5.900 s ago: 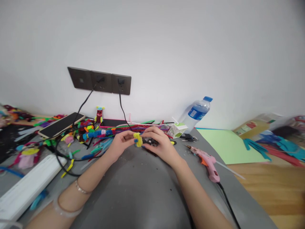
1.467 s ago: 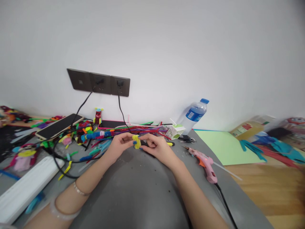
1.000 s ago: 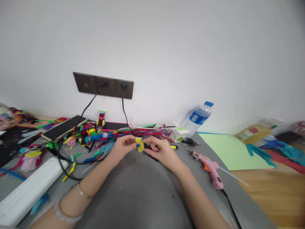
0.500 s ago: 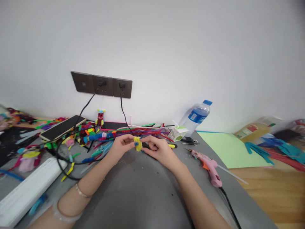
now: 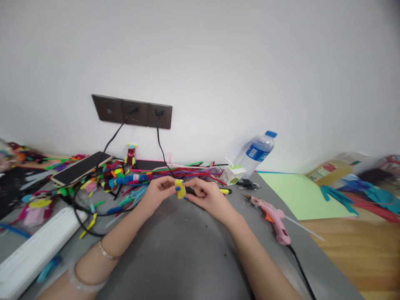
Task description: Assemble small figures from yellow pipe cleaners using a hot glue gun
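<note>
A small yellow fuzzy piece (image 5: 180, 189) is held up between both hands over the grey table (image 5: 181, 250). My left hand (image 5: 161, 191) pinches its left side between thumb and fingertips. From the right, my right hand (image 5: 204, 192) closes on the same piece with thumb and forefinger, its other fingers curled in. A black and yellow tool (image 5: 225, 191) lies behind my right hand, partly hidden by it. Bundled red and purple pipe cleaners (image 5: 187, 171) lie just beyond the hands.
A pink glue gun (image 5: 278, 223) with a black cord lies at right, near keys (image 5: 250, 184), a drink carton (image 5: 231, 175) and a leaning bottle (image 5: 259, 152). Green paper (image 5: 300, 198) is farther right. At left are a phone (image 5: 81, 168), cables and a white bar (image 5: 40, 250).
The camera view has shifted very slightly. Both hands keep the same pinch on the yellow piece.
</note>
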The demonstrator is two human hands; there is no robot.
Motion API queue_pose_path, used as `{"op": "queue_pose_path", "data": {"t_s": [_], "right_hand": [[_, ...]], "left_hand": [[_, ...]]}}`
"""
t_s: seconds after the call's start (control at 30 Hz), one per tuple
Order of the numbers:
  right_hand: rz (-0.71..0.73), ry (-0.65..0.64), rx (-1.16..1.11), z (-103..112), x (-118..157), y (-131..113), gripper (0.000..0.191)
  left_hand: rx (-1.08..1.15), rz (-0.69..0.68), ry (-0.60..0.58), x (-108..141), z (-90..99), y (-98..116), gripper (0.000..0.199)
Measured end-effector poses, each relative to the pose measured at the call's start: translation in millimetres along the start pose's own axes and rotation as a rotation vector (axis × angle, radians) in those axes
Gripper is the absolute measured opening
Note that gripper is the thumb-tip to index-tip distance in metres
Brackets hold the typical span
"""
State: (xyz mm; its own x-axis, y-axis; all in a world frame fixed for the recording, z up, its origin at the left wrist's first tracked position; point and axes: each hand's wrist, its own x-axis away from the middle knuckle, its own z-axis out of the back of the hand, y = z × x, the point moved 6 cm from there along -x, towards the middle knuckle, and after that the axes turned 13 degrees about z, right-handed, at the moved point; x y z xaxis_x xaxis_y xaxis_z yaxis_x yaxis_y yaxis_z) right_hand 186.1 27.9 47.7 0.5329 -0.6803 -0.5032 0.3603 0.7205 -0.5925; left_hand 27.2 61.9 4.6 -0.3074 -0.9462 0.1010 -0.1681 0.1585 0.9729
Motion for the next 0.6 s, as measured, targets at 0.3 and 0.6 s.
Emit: {"op": "queue_pose_path", "data": {"t_s": [0.3,0.6], "right_hand": [[0.009,0.017,-0.011,-1.9,0.0,0.6,0.019],[-0.002,-0.001,-0.001,-1.3,-0.5,0.0,0.02]], "left_hand": [[-0.017,0.006,0.01,-0.4,1.1,-1.5,0.037],[-0.011,0.013,0.01,-0.2,0.5,-1.6,0.038]]}}
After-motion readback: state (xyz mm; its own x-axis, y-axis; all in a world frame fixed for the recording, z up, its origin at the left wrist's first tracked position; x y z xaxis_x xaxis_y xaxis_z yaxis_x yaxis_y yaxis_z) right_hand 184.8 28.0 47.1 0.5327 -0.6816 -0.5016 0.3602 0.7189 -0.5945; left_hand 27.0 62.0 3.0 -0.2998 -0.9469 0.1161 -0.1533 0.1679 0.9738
